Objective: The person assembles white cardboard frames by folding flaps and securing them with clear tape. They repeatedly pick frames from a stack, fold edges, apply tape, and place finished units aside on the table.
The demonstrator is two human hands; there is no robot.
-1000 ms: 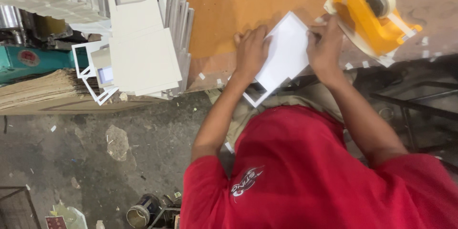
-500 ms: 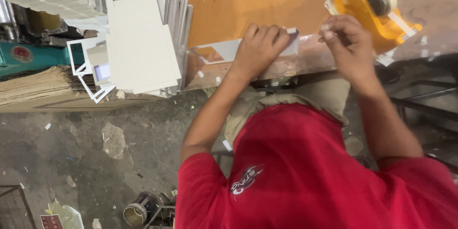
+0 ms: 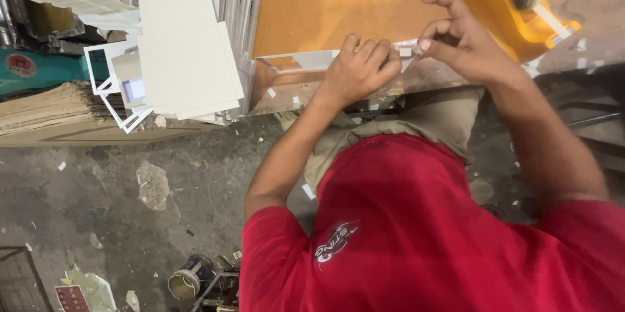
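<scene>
Left hand pressing one white card, right hand pinching one tape strip, one orange tape dispenser beside.

A small packaging or box-making workshop, seen from above.

We look down on a worn orange-brown bench with a chipped, scuffed front edge. At its left end we see stacks of flat white card pieces, some cut with window openings, piled and leaning together. A large yellow tape dispenser sits at the right end, with scraps of tape and paper scattered around it. Beside the bench lies a stack of brown cardboard sheets and part of a teal machine. Below, the concrete floor is stained and littered, with an open tin can standing on it.
</scene>
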